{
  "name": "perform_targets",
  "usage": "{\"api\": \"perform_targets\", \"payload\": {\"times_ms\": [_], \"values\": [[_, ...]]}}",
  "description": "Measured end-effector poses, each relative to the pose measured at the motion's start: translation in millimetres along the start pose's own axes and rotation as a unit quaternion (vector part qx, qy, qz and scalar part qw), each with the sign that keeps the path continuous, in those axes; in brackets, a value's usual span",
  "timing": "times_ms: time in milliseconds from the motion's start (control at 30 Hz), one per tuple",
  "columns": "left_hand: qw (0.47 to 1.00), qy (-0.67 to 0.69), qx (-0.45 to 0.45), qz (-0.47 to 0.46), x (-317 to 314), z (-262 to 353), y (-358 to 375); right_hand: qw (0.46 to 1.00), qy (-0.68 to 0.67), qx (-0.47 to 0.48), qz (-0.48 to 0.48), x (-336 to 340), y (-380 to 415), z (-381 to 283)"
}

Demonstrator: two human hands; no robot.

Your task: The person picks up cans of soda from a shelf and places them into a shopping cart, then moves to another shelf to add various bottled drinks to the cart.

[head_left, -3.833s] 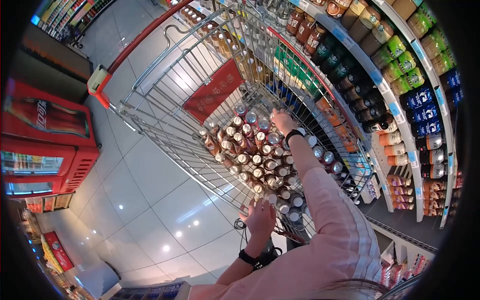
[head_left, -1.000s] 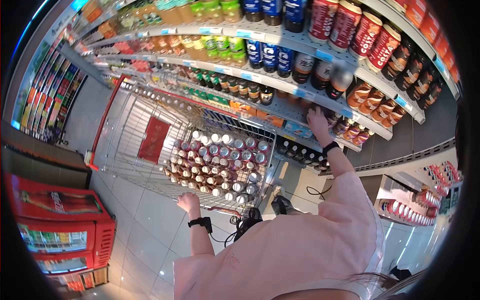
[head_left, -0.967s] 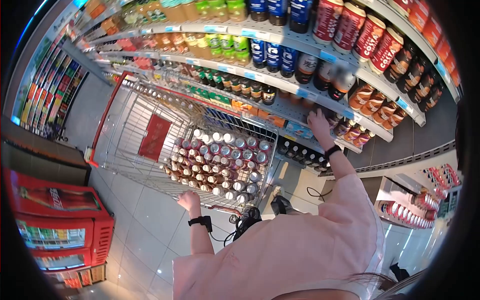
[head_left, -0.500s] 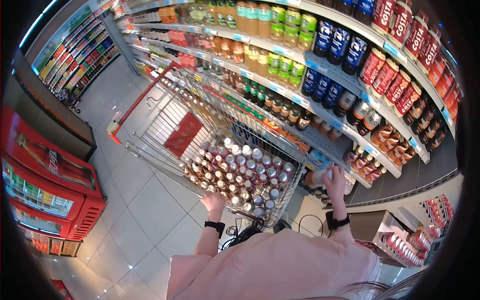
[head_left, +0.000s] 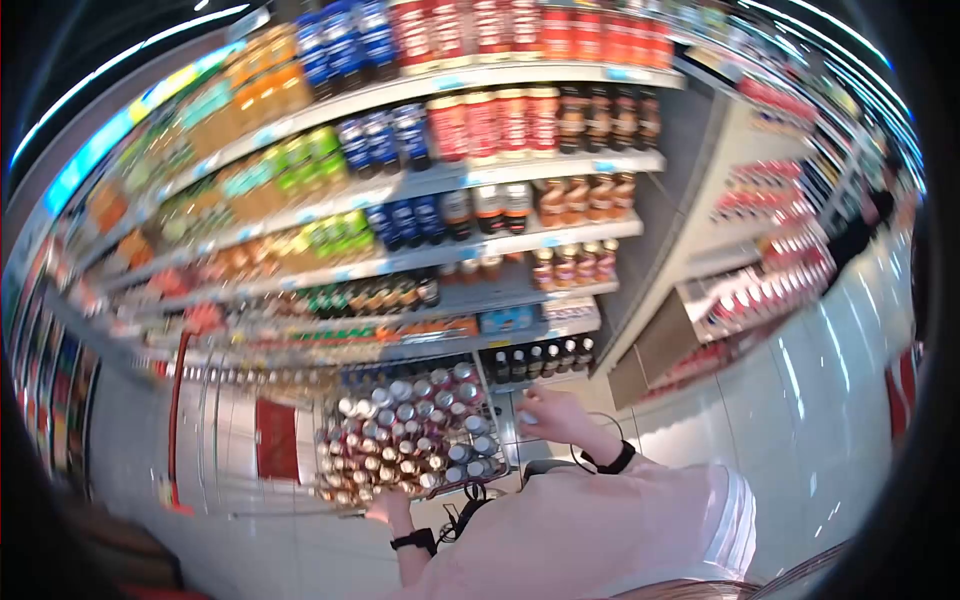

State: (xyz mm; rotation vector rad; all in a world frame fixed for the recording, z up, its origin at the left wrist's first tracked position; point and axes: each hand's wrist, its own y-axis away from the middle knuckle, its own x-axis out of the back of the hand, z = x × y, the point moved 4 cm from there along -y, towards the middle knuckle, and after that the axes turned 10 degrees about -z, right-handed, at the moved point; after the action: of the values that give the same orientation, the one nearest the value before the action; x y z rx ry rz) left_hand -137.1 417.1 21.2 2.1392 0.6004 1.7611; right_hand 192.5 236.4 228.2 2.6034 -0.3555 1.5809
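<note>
A wire shopping cart (head_left: pixel 277 440) with a red panel and red handle stands in front of me, its near end packed with capped bottles (head_left: pixel 398 432). My left hand (head_left: pixel 388 504) is closed on the cart's near side rim, beside the bottles; motion blurs its fingers. Beyond the cart's right end, my right hand (head_left: pixel 558 416) is closed around a bottle (head_left: pixel 527 417), of which mainly the pale cap shows. The hand hides most of its body. Black bands circle both wrists.
Drink shelves (head_left: pixel 540 238) rise behind the cart, with dark bottles (head_left: pixel 540 360) on the lowest level. At right, a display stand (head_left: pixel 655 350) holds red-and-white packs. A person in dark clothes (head_left: pixel 858 235) is far right. A cable loops near my right arm.
My view has swung right and up, so shelves and cart appear further left. My right hand still holds the bottle, and my left hand remains at the cart's rim.
</note>
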Motion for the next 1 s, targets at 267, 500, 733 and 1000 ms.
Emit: {"api": "perform_targets", "payload": {"times_ms": [267,500,733,1000], "values": [[0.998,0.036,0.051,0.014,2.7,-0.7,0.1,0.996,-0.081,0.036,0.003,13.8,44.6,0.5],[0.996,0.081,0.022,-0.034,4.7,-3.9,3.5,0.998,-0.063,0.005,0.001,-1.3,66.4,35.1],[0.983,0.157,-0.092,0.039,16.1,-60.8,-38.8,0.996,-0.043,-0.063,0.052,6.3,85.1,25.3],[0.927,0.254,-0.144,0.237,113.8,-196.1,-87.1,0.985,-0.009,-0.116,0.13,26.2,32.6,-60.8]]}}
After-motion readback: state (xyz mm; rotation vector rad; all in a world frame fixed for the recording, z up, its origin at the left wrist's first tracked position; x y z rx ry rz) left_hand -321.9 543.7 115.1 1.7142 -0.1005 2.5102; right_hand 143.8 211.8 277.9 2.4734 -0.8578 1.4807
